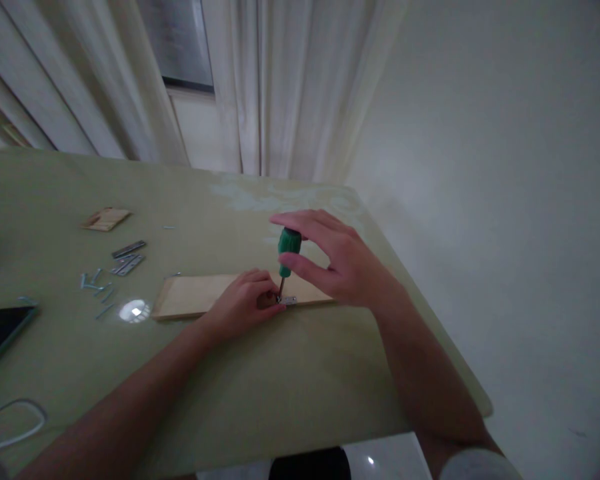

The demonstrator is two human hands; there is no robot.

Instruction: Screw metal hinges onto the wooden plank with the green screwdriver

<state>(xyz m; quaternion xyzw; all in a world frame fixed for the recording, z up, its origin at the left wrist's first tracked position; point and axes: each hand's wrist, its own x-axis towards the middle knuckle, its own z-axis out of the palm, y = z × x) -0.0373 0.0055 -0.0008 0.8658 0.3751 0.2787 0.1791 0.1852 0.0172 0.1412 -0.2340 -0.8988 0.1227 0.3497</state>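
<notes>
A small metal hinge (pixel 290 301) lies at the near edge of a flat wooden board (pixel 193 293). My right hand (pixel 343 257) grips the green handle of a screwdriver (pixel 290 241), thumb on its side and fingers over its top. The screwdriver stands nearly upright, its tip down at the left end of the hinge. Beside that tip, my left hand (pixel 245 298) rests on the board with its fingers closed at the hinge. Whether a screw sits between those fingertips is hidden.
Several loose screws (pixel 100 289) and more hinges (pixel 129 260) lie to the left. Behind them is a small wood piece (pixel 106 219). A dark-screened device (pixel 3 333) and a white cable (pixel 40 413) are at the table's left. The right table edge (pixel 430 313) runs near the wall.
</notes>
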